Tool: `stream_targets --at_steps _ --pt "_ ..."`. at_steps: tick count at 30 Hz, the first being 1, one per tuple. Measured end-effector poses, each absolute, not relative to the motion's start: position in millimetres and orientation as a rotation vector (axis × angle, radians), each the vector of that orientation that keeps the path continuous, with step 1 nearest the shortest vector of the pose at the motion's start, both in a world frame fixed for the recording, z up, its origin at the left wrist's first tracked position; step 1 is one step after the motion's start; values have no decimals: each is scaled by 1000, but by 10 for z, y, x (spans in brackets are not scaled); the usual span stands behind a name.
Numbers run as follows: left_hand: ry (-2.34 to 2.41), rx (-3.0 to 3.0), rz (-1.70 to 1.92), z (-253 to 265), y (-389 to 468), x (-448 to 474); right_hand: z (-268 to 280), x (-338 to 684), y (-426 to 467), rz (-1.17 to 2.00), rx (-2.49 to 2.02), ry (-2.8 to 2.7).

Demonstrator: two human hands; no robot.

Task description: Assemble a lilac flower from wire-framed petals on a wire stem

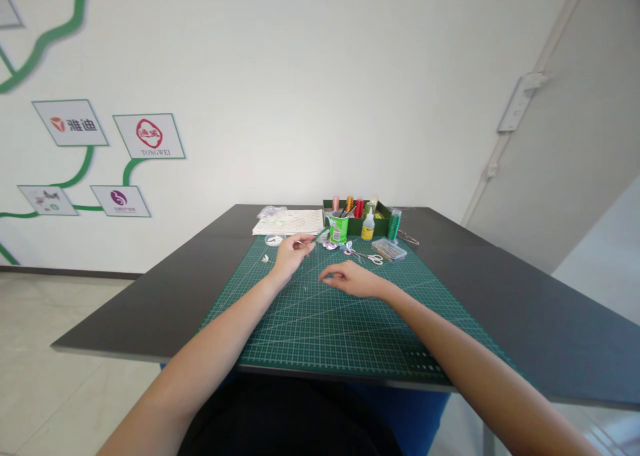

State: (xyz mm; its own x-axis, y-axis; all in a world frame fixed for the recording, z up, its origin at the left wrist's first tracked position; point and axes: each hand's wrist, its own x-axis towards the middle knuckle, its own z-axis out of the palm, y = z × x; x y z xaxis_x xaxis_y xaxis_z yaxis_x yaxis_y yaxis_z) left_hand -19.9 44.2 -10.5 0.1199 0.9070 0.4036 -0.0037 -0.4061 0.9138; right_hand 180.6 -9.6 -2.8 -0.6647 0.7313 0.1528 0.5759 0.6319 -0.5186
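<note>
My left hand [294, 252] is raised over the far left part of the green cutting mat [320, 336]. Its fingers pinch a thin green stick-like piece [321, 233] that points up and right. My right hand [354, 279] hovers over the middle of the mat, palm down, with fingers curled in toward the thumb. Whatever its fingertips hold, if anything, is too small to make out. Beyond the right hand lie scissors with white handles [374, 259]. A round dish [274, 241] and a small white piece [265, 259] lie left of my left hand.
At the back stand a green tub [339, 229] with tools, a glue bottle [368, 225], a green thread spool [394, 224] and a dark green box [355, 227] of spools. White sheets [287, 223] lie left; a clear case [389, 250] sits right on the dark table [200, 289].
</note>
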Motion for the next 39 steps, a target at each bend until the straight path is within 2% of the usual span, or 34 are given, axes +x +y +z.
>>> stream_targets --at_steps 16,39 --pt "951 1739 1400 -166 524 -247 38 1746 -189 906 -973 -2401" --pt "1057 2373 1110 -164 443 -231 123 1778 -230 1204 -761 -2229"
